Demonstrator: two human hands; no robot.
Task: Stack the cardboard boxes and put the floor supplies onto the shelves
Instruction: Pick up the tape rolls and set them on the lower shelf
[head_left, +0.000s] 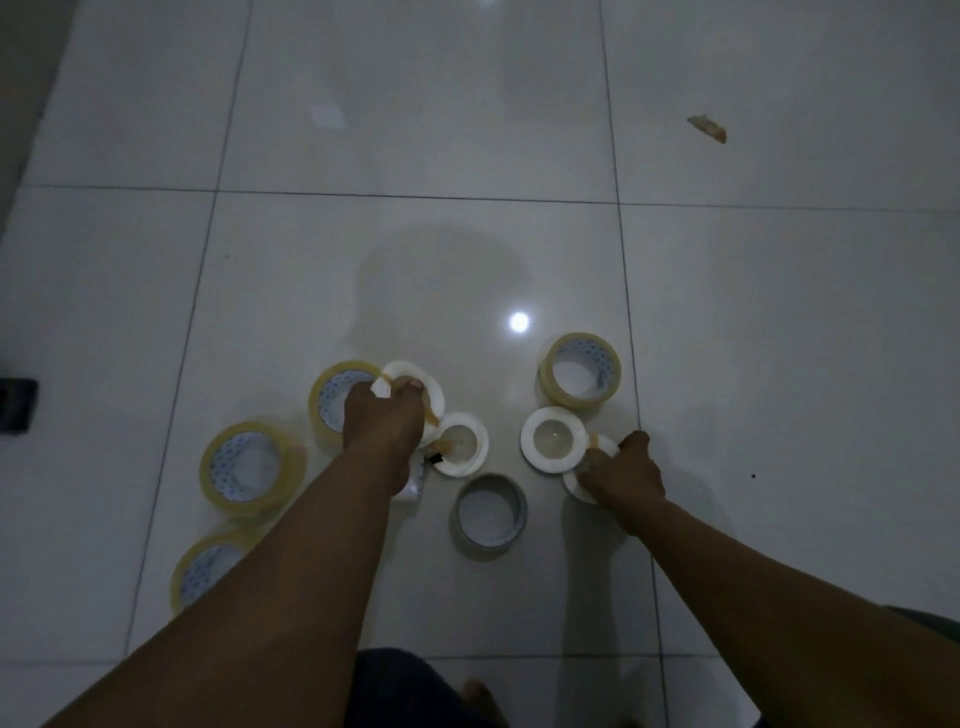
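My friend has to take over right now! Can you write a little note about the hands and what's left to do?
Left hand grips a white tape roll; right hand grips another white roll.
Two more white rolls, four clear rolls and a grey roll sit on the floor.
Done: nothing visibly shelved; no shelves or boxes in view.
Left: carry all the rolls to the shelves, stack the boxes.

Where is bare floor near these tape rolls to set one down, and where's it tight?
Bare floor lies beyond the whole group, and right of the far clear roll and the right hand. A narrow lane runs between the two clusters, ending at the grey roll. Crowded: around the left hand, where clear rolls and white rolls sit packed.
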